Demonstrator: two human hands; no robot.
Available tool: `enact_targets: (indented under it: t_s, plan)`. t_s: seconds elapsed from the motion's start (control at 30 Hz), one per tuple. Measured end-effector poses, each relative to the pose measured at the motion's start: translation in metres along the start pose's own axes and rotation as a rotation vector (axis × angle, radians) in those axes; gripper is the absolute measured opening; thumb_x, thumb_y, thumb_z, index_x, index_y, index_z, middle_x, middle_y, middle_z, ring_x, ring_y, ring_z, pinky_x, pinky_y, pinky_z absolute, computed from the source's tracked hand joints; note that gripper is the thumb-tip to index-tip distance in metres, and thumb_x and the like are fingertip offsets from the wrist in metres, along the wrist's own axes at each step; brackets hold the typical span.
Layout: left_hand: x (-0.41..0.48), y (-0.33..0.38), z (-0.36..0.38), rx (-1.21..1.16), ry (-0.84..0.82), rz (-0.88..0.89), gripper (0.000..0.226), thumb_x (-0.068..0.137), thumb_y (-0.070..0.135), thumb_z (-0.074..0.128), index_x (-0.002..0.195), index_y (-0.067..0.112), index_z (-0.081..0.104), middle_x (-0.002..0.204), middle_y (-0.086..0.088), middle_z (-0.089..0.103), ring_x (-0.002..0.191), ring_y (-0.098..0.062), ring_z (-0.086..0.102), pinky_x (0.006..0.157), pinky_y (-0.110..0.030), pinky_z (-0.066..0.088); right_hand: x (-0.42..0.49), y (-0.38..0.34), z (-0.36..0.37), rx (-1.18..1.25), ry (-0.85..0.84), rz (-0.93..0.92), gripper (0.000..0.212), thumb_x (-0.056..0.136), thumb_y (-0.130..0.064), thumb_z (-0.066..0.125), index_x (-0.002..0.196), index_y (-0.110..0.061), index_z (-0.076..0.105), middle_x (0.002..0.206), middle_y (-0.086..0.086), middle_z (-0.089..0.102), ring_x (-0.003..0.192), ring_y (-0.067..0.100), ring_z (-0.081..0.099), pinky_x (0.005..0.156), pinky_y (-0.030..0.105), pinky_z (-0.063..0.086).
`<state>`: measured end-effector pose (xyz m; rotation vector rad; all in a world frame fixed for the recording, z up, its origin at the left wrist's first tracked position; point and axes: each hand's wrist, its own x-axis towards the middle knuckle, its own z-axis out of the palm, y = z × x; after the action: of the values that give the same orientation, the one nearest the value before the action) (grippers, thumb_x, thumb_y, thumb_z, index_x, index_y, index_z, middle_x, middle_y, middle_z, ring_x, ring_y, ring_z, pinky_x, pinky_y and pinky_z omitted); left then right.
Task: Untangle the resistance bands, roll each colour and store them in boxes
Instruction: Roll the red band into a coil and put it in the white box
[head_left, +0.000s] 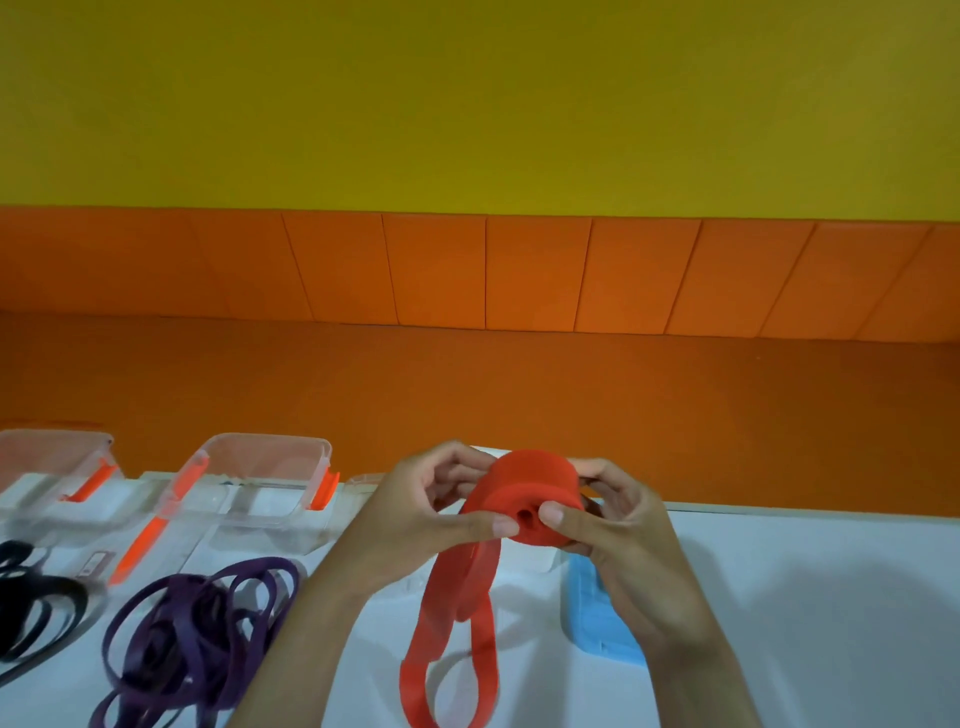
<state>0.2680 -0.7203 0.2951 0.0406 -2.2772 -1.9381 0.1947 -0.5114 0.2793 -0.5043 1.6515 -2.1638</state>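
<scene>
A left hand (436, 514) and a right hand (618, 525) hold a half-rolled red band (524, 493) above the white counter (805, 597). The fingers (493, 527) of both curl round the roll, and its loose loop hangs down. Purple bands (197, 634) and black bands (31, 597) lie to the left, near two clear boxes (270, 467) at the far edge. The counter stretches rightward beyond a blue lid (597, 618).

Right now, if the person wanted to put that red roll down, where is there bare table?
The widest bare patch is the white table right of the blue plastic piece, out to the frame's edge. The left is crowded: two clear boxes at the back, purple bands and black bands in front.
</scene>
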Motion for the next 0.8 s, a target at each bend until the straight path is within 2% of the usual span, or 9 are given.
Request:
enact_targets:
  t_s: [0.1,0.23,0.27,0.33,0.4,0.53,0.6,0.7,0.8]
  plan:
    - [0.000,0.002,-0.001,0.032,-0.004,-0.006,0.046,0.066,0.039,0.098,0.106,0.037,0.075,0.107,0.004,0.080,0.098,-0.014,0.077,0.083,-0.028,0.062,0.000,0.009,0.002,0.165,-0.037,0.016,0.062,0.063,-0.032,0.101,0.110,-0.005,0.072,0.115,0.020,0.073,0.102,0.036,0.075,0.082,0.041,0.063]
    - [-0.007,-0.001,0.011,0.024,0.100,0.107,0.052,0.066,0.040,0.098,0.114,0.042,0.078,0.112,0.008,0.078,0.107,-0.016,0.076,0.090,-0.030,0.062,-0.007,0.032,0.011,0.480,-0.137,0.081,0.054,0.070,-0.026,0.098,0.114,-0.008,0.072,0.113,0.021,0.070,0.107,0.035,0.072,0.090,0.040,0.060]
    - [-0.009,-0.003,0.013,0.032,0.126,0.137,0.053,0.067,0.042,0.097,0.116,0.042,0.079,0.110,0.009,0.077,0.108,-0.017,0.075,0.091,-0.030,0.062,-0.009,0.036,0.010,0.467,-0.149,0.087,0.052,0.072,-0.026,0.097,0.115,-0.009,0.072,0.115,0.021,0.069,0.111,0.036,0.070,0.094,0.041,0.059]
    - [-0.012,-0.006,0.012,0.107,0.129,0.172,0.053,0.069,0.047,0.094,0.119,0.044,0.078,0.105,0.013,0.072,0.109,-0.015,0.071,0.092,-0.026,0.060,-0.011,0.038,0.004,0.209,-0.133,0.049,0.049,0.077,-0.025,0.092,0.119,-0.013,0.071,0.120,0.017,0.072,0.120,0.034,0.067,0.099,0.040,0.057]
    - [-0.015,-0.009,0.009,0.259,0.073,0.166,0.055,0.071,0.053,0.088,0.123,0.045,0.075,0.106,0.021,0.069,0.111,-0.009,0.067,0.093,-0.018,0.055,-0.014,0.033,-0.007,-0.062,-0.092,-0.006,0.050,0.075,-0.024,0.092,0.121,-0.024,0.074,0.121,0.006,0.075,0.122,0.025,0.067,0.093,0.034,0.059]
    - [-0.022,-0.021,0.015,0.442,-0.023,0.130,0.061,0.077,0.043,0.092,0.135,0.039,0.072,0.112,0.026,0.071,0.112,-0.002,0.066,0.092,-0.013,0.052,-0.022,0.025,-0.015,-0.255,-0.025,-0.078,0.052,0.065,-0.038,0.095,0.115,-0.037,0.079,0.111,-0.003,0.077,0.109,0.016,0.072,0.082,0.026,0.061]
    - [-0.026,-0.027,0.021,0.328,0.008,0.110,0.064,0.076,0.039,0.095,0.135,0.043,0.070,0.118,0.026,0.072,0.115,-0.002,0.069,0.098,-0.016,0.054,-0.028,0.026,-0.016,-0.236,0.023,-0.096,0.051,0.062,-0.037,0.096,0.111,-0.033,0.081,0.106,-0.002,0.077,0.102,0.017,0.074,0.081,0.028,0.062]
    - [-0.031,-0.034,0.024,0.062,0.028,0.092,0.059,0.072,0.038,0.096,0.126,0.043,0.073,0.126,0.013,0.075,0.121,-0.015,0.071,0.101,-0.027,0.058,-0.039,0.033,-0.014,-0.029,0.092,-0.035,0.046,0.068,-0.033,0.092,0.112,-0.026,0.080,0.108,0.007,0.078,0.101,0.027,0.076,0.072,0.037,0.064]
    - [-0.038,-0.037,0.022,0.022,0.002,0.068,0.058,0.071,0.041,0.095,0.126,0.042,0.075,0.127,0.011,0.075,0.119,-0.018,0.072,0.097,-0.035,0.062,-0.048,0.043,-0.006,0.018,0.114,-0.014,0.041,0.076,-0.034,0.086,0.116,-0.026,0.078,0.114,0.008,0.077,0.104,0.030,0.076,0.071,0.041,0.065]
